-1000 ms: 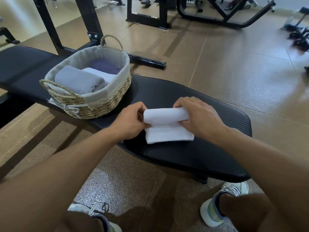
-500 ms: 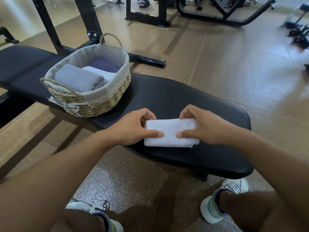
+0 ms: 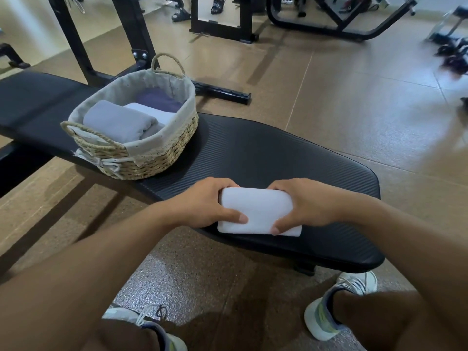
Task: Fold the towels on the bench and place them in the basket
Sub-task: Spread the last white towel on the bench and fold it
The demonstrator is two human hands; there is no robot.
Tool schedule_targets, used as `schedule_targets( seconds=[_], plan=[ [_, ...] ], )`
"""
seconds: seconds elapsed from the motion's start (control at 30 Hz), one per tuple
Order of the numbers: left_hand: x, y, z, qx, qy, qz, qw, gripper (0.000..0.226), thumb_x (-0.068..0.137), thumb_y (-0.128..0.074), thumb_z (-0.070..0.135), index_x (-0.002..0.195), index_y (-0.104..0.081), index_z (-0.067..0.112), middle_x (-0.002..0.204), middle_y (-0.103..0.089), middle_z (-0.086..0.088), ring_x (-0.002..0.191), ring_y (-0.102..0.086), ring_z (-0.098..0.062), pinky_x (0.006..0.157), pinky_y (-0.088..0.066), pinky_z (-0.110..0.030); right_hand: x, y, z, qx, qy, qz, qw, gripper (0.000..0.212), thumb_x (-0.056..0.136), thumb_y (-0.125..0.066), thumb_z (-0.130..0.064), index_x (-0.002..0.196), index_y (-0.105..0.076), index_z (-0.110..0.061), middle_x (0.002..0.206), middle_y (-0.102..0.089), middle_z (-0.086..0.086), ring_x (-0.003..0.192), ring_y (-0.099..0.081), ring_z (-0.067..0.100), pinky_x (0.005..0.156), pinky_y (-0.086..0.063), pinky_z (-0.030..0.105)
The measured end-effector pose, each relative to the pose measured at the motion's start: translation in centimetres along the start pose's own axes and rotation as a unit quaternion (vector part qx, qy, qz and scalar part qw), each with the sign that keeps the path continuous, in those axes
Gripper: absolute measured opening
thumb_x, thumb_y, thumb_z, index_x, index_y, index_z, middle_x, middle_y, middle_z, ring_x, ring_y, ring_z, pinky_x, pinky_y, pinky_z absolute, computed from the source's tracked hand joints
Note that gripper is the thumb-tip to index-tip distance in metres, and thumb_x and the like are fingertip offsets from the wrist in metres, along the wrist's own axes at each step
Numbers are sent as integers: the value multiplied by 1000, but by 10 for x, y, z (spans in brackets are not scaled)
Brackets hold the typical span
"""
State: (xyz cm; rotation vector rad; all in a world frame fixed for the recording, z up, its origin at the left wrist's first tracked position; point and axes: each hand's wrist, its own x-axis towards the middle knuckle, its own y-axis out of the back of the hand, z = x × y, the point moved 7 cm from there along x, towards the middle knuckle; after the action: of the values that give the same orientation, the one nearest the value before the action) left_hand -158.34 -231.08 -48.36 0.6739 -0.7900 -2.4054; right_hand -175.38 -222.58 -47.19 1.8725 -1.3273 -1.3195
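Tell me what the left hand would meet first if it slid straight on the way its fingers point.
The left hand grips one end of the folded white towel, fingers pointing toward the right hand. It would likely press into the towel first, then that hand.

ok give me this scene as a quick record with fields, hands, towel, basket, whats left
left hand: grips the left end of the white towel
right hand: grips its right end
white towel: folded into a compact block, lying on the bench near its front edge
basket: on the bench, to the left of the hands and farther back
basket contents: grey towel, a white one and a dark purple one
left to do: put the white towel in the basket
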Motion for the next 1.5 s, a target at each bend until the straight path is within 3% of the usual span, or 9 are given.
schedule_targets(
  seconds=[0.23,0.4,0.53,0.63,0.73,0.83,1.1,1.3,1.5],
  plan=[
    [-2,6,10,-22,-1,63,998,29,76,-84,44,93,-67,29,89,-70,10,82,-65,-7,65,-47,-24,2,21,6,83,14,56,995,50,66,-91,-39,110,-66,-36,104,-69,-16,92,-64,1,80,-55,26],
    [-11,14,17,-66,9,131,989,28,78,-81,47,89,-65,25,83,-67,10,67,-58,3,54,-40,-12,-5,40,17,374,12,133,918,64,70,-87,-2,123,-65,-29,111,-72,-5,104,-68,13,85,-59,26],
    [-14,-8,16,-157,40,30,986,53,66,-84,59,105,-69,27,101,-76,11,95,-71,-6,88,-57,-31,-9,47,9,535,40,168,827,68,77,-76,4,135,-57,-25,100,-76,-8,99,-71,14,95,-55,34],
    [-18,-23,25,-190,19,-19,981,73,61,-82,68,121,-64,32,115,-73,13,108,-70,-8,101,-54,-42,-15,49,-7,564,68,176,804,71,69,-79,-6,135,-56,-22,102,-77,0,98,-73,18,90,-58,34],
    [-22,-1,37,-242,-20,101,965,74,62,-78,73,125,-60,38,117,-71,14,108,-68,-5,95,-56,-36,-21,44,-26,522,96,156,833,66,72,-78,-7,133,-54,-18,104,-78,5,98,-75,20,80,-60,28],
    [-31,19,47,-234,-49,205,949,52,71,-83,59,109,-65,30,103,-72,11,90,-68,0,71,-53,-15,-22,32,-36,440,95,147,881,57,83,-78,-8,132,-52,-22,105,-79,-1,98,-75,15,79,-58,26],
    [-32,33,38,-188,-42,279,941,31,84,-75,47,95,-68,19,85,-69,7,69,-59,4,57,-44,-10,-17,16,-49,363,114,135,915,78,80,-76,-42,148,-38,-39,129,-64,-13,117,-65,10,93,-59,38],
    [-35,49,28,-247,-8,320,914,30,90,-70,48,94,-68,18,84,-71,6,70,-62,2,63,-53,-21,-9,7,-56,362,117,137,914,70,84,-68,-58,144,-33,-55,122,-59,-29,111,-63,1,80,-60,27],
    [-40,70,4,-342,47,355,869,42,90,-65,59,95,-71,17,90,-77,-1,81,-69,-12,82,-59,-46,-2,17,-75,405,138,176,887,47,86,-64,-46,128,-46,-55,111,-63,-33,106,-63,-3,76,-57,18]
  ],
)
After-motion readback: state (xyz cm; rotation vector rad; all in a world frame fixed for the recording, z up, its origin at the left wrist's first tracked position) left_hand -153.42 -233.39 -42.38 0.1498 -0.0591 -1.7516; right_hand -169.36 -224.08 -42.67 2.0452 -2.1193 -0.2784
